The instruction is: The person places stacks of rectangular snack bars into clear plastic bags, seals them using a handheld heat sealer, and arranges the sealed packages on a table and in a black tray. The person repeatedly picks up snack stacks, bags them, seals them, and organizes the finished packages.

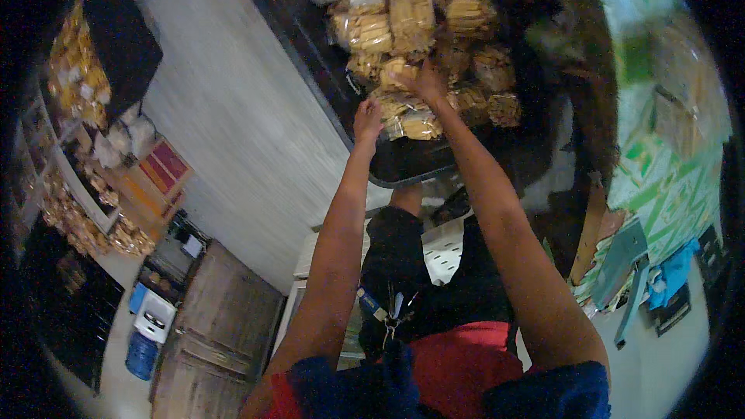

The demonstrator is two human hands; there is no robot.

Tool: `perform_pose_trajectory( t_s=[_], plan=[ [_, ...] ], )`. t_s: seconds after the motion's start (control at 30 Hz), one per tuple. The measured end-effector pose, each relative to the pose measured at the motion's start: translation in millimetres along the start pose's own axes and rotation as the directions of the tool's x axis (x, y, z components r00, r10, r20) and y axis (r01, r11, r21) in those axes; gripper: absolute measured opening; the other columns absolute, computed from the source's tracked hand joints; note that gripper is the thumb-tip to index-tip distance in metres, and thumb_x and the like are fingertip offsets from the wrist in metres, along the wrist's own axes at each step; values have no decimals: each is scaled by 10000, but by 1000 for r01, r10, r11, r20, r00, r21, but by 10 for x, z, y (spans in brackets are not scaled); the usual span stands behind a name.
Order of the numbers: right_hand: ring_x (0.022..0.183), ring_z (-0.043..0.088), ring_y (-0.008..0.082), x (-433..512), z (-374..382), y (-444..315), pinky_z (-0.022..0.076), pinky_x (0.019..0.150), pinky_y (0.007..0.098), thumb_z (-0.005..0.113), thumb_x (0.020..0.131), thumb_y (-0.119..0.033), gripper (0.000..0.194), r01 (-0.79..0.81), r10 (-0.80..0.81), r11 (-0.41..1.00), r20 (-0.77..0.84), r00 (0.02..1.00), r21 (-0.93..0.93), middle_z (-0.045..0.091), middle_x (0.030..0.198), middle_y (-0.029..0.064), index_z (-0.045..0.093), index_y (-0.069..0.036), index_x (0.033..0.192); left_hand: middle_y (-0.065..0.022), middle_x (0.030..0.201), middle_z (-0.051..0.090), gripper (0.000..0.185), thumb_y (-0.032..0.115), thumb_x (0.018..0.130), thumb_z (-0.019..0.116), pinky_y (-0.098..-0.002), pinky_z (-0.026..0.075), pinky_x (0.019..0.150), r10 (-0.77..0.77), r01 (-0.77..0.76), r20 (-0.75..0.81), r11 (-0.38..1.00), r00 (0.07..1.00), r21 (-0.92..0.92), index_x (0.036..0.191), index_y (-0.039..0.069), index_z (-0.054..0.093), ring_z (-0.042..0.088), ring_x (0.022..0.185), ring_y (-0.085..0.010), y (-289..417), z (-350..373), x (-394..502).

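Many clear plastic packs of yellow-brown stick-shaped snacks [412, 20] lie piled in a large black tray [407, 177] before me. My right hand [428, 82] reaches over the pile, its fingers at a small yellowish pack [397, 73]; blur hides whether it grips the pack. My left hand [368, 119] is at the pile's lower left edge, beside more packs [416, 126], with its fingers bent close together. Whether anything is between those fingers cannot be made out.
A pale wall [244, 70] runs along the tray's left side. At the right is a green and white patterned cloth [663, 186] with a blue-green chair [620, 267] near it. Far left are cartons [157, 174], bagged goods [131, 235], a wooden door [224, 314] and a blue water bottle [142, 355].
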State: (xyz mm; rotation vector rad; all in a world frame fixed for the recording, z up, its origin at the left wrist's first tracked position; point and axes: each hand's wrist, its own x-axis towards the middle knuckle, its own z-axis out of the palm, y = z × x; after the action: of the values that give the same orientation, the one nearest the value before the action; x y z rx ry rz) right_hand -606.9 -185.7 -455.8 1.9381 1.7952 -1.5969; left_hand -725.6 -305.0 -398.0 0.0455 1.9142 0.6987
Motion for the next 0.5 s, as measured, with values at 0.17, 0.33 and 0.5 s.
perform_pose_trajectory(
  t_s=[0.17, 0.33, 0.5],
  plan=[
    [1150, 512, 418, 142, 411, -188, 448, 923, 449, 746, 574, -628, 1230, -136, 133, 911, -36, 991, -388, 536, 1198, 305, 117, 9, 1418, -128, 1073, 629, 429, 370, 910, 562, -317, 463, 866, 220, -234, 138, 967, 966, 95, 1216, 70, 540, 614, 981, -248, 222, -165, 101],
    [1178, 496, 259, -387, -196, -290, 419, 965, 345, 831, 620, -345, 1085, -11, -135, 909, 320, 938, 416, 511, 1262, 177, 191, 7, 1423, -115, 1352, 448, 561, 414, 898, 585, -341, 426, 941, 154, -141, 121, 984, 981, -107, 1367, 165, 405, 497, 1186, -219, 588, -620, -240],
    [1146, 501, 204, -1079, -689, -568, 408, 981, 342, 773, 710, -236, 824, 375, -504, 864, 593, 628, 336, 494, 1279, 94, 339, -44, 1384, -73, 1334, 468, 708, 463, 806, 668, -338, 409, 967, 59, 119, 629, 964, 775, -236, 1384, 168, 384, 500, 1165, -207, 672, -866, -469]
  ],
)
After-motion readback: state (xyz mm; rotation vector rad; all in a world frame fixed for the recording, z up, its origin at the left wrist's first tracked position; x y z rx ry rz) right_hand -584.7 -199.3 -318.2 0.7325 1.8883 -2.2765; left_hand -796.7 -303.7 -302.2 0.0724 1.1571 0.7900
